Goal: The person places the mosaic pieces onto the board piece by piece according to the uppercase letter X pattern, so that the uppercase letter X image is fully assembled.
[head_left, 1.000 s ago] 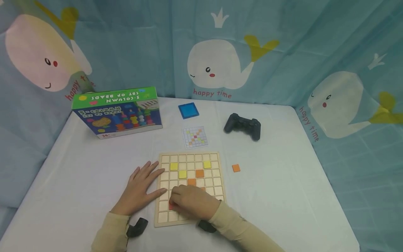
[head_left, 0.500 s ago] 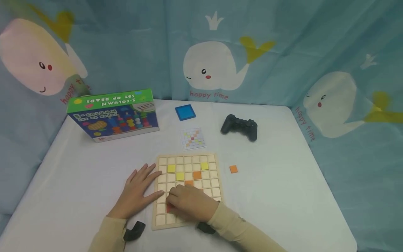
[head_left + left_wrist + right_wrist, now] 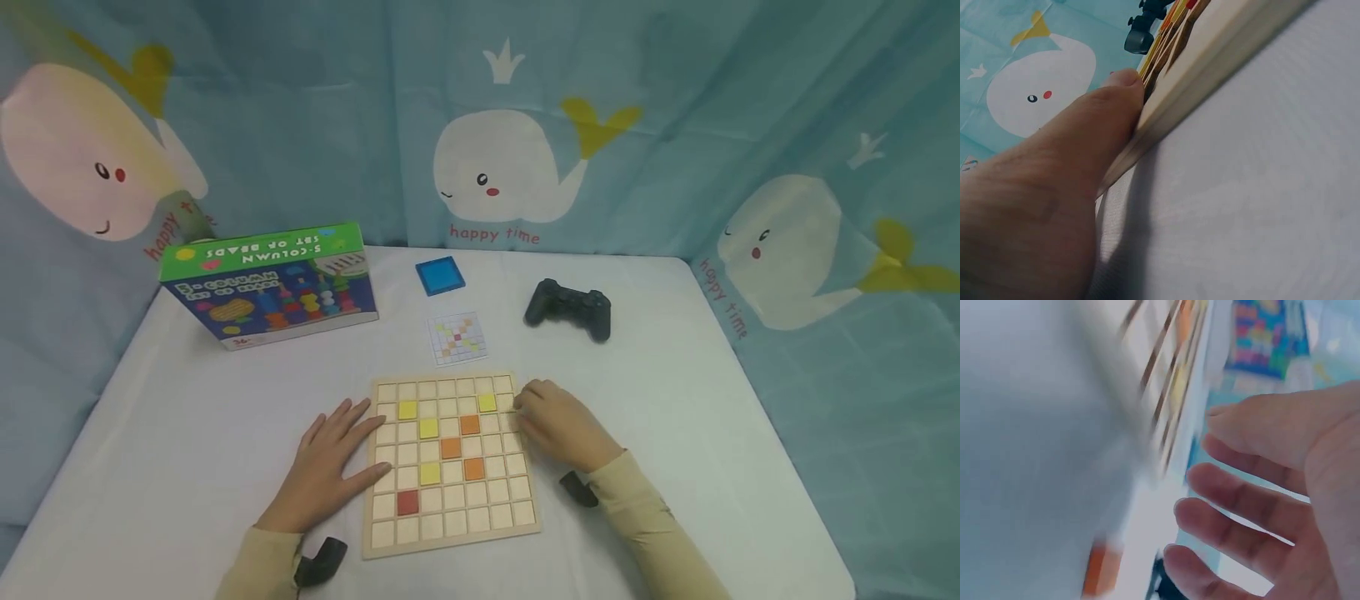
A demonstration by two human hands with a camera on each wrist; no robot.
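A wooden grid board [image 3: 501, 517] lies on the table with yellow tiles, orange tiles such as one at the lower right [image 3: 474, 469], and one red tile [image 3: 407, 502] near its lower left corner. My left hand [image 3: 321, 469] rests with fingers spread along the board's left edge; its thumb [image 3: 1124, 80] touches the edge in the left wrist view. By the board's upper right edge is my right hand [image 3: 564, 423], fingers loosely bent and holding nothing. A loose orange tile [image 3: 1102, 569] lies on the table, blurred in the right wrist view and hidden behind the hand in the head view.
Beyond the board lies a printed pattern card [image 3: 458, 338], with a blue square tray [image 3: 440, 275] behind it. A black game controller [image 3: 567, 309] sits at the back right. A beads box [image 3: 281, 292] stands back left, before a whale-print curtain [image 3: 322, 133].
My right hand has left the red tile at the lower left of the board and moved right and up, past the board's right edge. The left hand stays in place.
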